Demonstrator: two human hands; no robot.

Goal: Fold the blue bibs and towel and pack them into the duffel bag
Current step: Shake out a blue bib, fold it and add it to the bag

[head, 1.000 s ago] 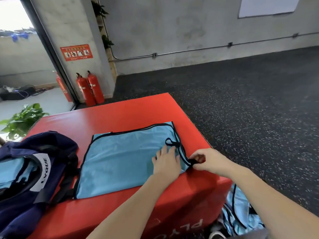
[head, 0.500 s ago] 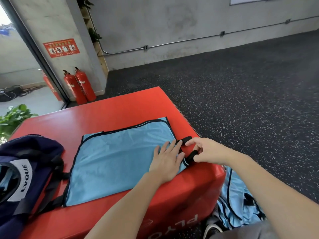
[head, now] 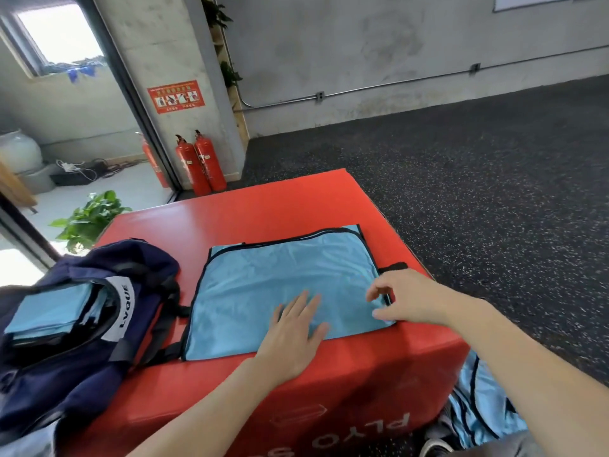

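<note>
A dark speckled floor (head: 478,179) runs back to a grey wall (head: 362,44). Nearest the camera stands a red plyo box (head: 263,209) that serves as the table, with pale lettering on its near face.

On its left end sits a navy duffel bag (head: 66,341), unzipped, with folded blue cloth (head: 46,311) showing inside the opening and a white label on the rim. Its black straps reach to the left edge of the blue bib (head: 280,275), which lies flat on the box top, folded into a rough rectangle with black piping along its edges. A short black strap tab (head: 393,267) sticks out at the bib's right edge.

More blue bibs (head: 484,410) lie heaped on the floor by the box's near right corner.

The left hand (head: 293,331) lies flat on the near part of the bib, fingers straight and slightly spread, pressing the cloth. The right hand (head: 408,298) is at the bib's near right corner, thumb and forefinger loosely curved and apart; whether they touch the cloth is unclear.

Beyond the box stand two red fire extinguishers (head: 201,166) and a potted plant (head: 89,219).
</note>
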